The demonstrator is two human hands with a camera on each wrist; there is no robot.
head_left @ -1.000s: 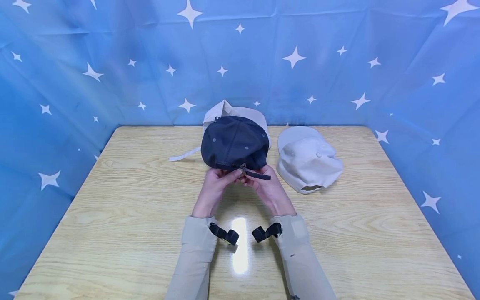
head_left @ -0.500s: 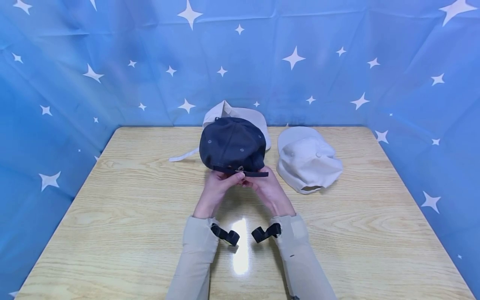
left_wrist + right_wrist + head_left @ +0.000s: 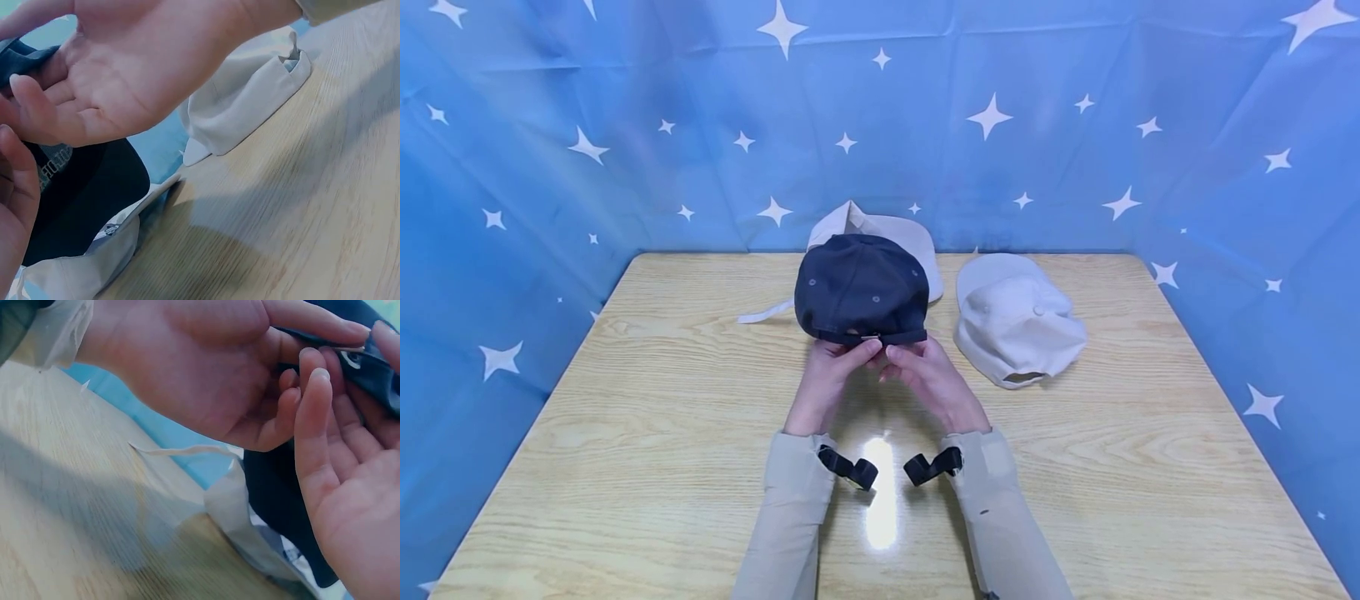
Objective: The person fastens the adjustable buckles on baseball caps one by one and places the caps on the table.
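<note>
A navy baseball cap (image 3: pixel 861 287) is held up over the table, its crown facing away and its back strap toward me. My left hand (image 3: pixel 826 383) pinches the strap beside the small metal buckle (image 3: pixel 870 337), thumb on top. On the other side, my right hand (image 3: pixel 936 383) pinches the strap band, its thumb close to the left one. In the right wrist view, the left hand (image 3: pixel 187 369) crosses above the right hand's curled fingers (image 3: pixel 319 419). The cap's dark brim (image 3: pixel 94 194) hangs below the hands in the left wrist view, with light lettering partly hidden.
Behind the navy cap lies a white cap (image 3: pixel 906 233), its loose strap (image 3: pixel 767 314) trailing left on the wooden table (image 3: pixel 662 400). Another off-white cap (image 3: pixel 1018 321) lies to the right. A blue star-patterned cloth (image 3: pixel 880 108) surrounds the table.
The navy cap has shifted slightly left. Its strap end, which stuck out to the right, now lies along the band, and the right thumb has come up to the strap.
</note>
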